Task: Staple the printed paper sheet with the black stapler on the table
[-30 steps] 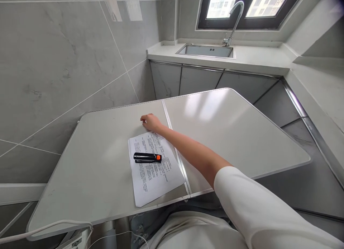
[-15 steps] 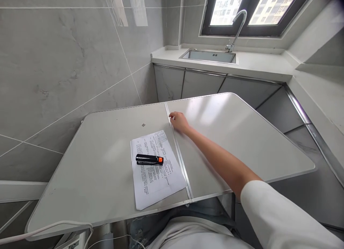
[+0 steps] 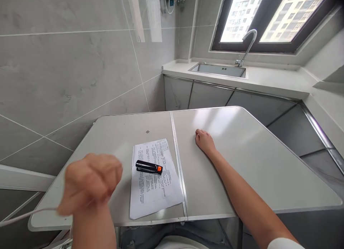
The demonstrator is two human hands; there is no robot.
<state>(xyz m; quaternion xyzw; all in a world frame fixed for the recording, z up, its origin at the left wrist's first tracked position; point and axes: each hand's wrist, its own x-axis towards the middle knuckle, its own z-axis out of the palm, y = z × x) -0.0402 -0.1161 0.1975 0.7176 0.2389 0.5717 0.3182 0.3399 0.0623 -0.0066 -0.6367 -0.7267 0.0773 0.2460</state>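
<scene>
The stapler (image 3: 147, 167) lies between left grip (image 3: 90, 179) and right grip (image 3: 205, 141), both curled closed.

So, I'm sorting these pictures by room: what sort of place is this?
Most likely a kitchen: a sink with a curved faucet is set into a white counter, and a row of cabinets runs beneath it.

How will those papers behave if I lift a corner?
The papers look thin, so they'd likely sag. The stapler lying on them would probably slide as they tilt. The table looks glossy, so they may skid if pushed.
</scene>
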